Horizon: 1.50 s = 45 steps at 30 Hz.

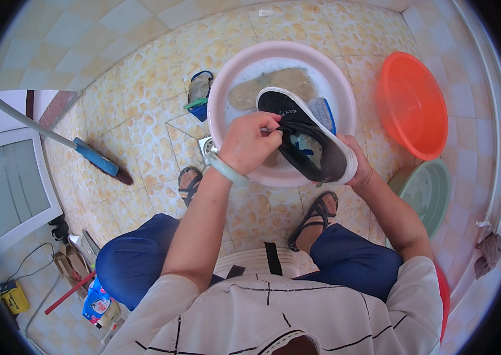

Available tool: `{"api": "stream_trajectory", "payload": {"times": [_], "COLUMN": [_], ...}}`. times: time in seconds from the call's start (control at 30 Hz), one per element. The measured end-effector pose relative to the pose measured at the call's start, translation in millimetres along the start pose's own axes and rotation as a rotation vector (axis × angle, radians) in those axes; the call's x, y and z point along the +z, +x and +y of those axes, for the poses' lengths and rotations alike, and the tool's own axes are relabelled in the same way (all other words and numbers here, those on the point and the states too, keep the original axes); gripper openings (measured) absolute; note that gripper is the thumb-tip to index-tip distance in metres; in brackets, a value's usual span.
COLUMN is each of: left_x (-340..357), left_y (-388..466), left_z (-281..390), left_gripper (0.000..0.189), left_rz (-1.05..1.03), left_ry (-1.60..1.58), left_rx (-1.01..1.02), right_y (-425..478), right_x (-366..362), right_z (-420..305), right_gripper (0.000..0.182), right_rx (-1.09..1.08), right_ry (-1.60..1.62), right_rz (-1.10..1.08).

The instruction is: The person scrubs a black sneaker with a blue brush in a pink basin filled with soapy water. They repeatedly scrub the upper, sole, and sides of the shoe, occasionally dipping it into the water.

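Over a pale pink basin [343, 84] of sudsy water I hold a black shoe [277, 104] with a white sole, its opening facing up. My left hand [250, 140], with a pale green bangle [228, 170] on its wrist, pinches the upper edge of the shoe's opening. Around the heel end and the sole, my right hand [359, 162] grips the shoe from the right; some of its fingers are hidden. Behind the shoe another shoe [250, 93] lies sole up in the suds. A blue-edged brush [322, 112] rests in the basin, partly covered by the shoe.
An orange basin [415, 106] leans at the right wall, with a green basin [428, 191] nearer me. Left of the pink basin are a dark mesh and blue item [199, 95] and a floor drain [208, 145]. A broom [97, 157] stands farther left. A detergent bag [98, 301] sits lower left.
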<state>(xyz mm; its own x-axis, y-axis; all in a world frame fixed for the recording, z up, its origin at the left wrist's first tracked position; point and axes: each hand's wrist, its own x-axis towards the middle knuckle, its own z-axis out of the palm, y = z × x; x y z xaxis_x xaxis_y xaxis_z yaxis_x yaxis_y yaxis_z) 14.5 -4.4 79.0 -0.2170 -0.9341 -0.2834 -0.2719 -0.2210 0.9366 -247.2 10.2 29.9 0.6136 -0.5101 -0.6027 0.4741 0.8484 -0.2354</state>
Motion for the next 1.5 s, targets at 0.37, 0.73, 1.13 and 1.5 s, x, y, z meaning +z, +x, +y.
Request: {"api": "stream_trajectory", "payload": {"times": [0.37,0.73,1.13,1.5], "left_x": [8.9,5.0,-3.2,42.7], "left_y": [4.0,2.0,-11.2,9.4], "left_z": [-16.9,-7.6,28.2,-12.2], "left_gripper": [0.011,0.008,0.013,0.017], "left_rz": [0.177,0.125,-0.007,-0.267], "left_ry": [0.039,-0.109,-0.04,0.644], "left_rx": [0.178,0.193,0.354,0.181], "right_y": [8.8,11.4,11.1,24.0], "right_x": [-13.2,0.4,6.7,5.9], "right_z": [-6.9,-17.1,-20.0,0.5], "right_gripper": [0.058,0.05,0.048,0.044], "right_rx": [-0.068,-0.127,-0.178,-0.094], "right_ry": [-0.095,-0.106,-0.1,-0.247], "right_rz": [0.023,0.033,-0.003,0.112]}}
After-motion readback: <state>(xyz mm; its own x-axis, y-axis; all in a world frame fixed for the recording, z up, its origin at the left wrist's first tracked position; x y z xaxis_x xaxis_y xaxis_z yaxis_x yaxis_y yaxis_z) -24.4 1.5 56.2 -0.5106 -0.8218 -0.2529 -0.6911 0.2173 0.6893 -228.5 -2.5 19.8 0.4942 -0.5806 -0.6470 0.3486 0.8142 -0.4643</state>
